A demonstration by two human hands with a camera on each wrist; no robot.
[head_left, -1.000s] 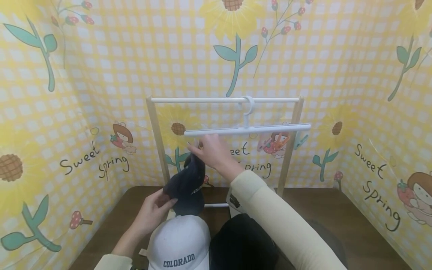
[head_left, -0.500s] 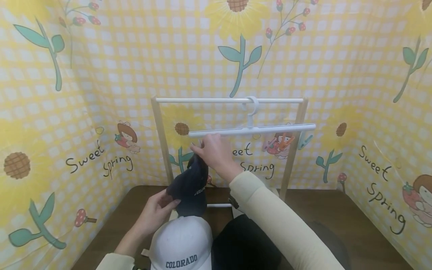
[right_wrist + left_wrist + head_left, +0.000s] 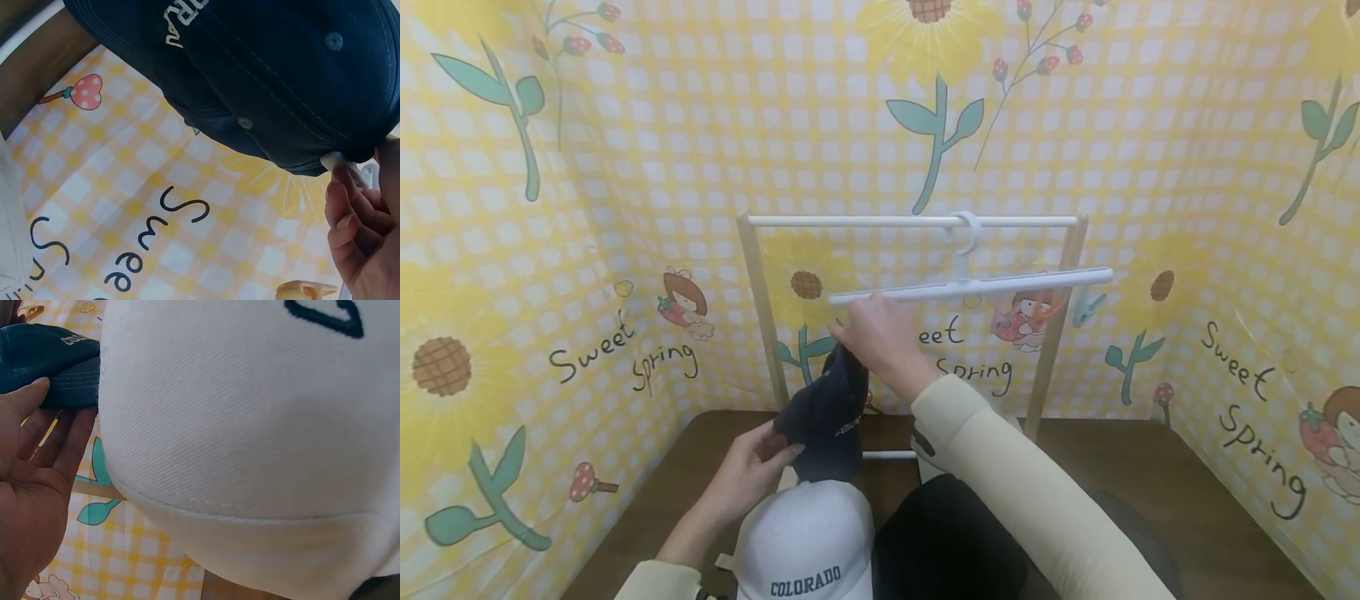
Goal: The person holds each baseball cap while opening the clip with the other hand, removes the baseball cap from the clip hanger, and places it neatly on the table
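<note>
A navy baseball cap (image 3: 826,417) with pale lettering hangs tilted below the left end of a white hanger (image 3: 1000,285). My left hand (image 3: 747,468) pinches its brim, thumb on one face and fingers behind, also seen in the left wrist view. At the cap's upper end, my right hand (image 3: 883,337) has its fingers curled around a small white clip (image 3: 340,164), which touches the cap's edge in the right wrist view. The clip's grip on the fabric is partly hidden by the fingers. By its hook the hanger hangs from a rack's top bar (image 3: 850,222).
A white COLORADO cap (image 3: 805,533) and a black cap (image 3: 951,542) are at the front. Orange (image 3: 1043,310) and blue clips (image 3: 1086,310) hang toward the hanger's right end. Wooden rack posts (image 3: 1051,350) stand on the brown table (image 3: 662,475). A patterned cloth surrounds it.
The hanger has shifted slightly right and its right end tips a little higher. Both hands keep their places on the cap and clip. The head view has turned slightly.
</note>
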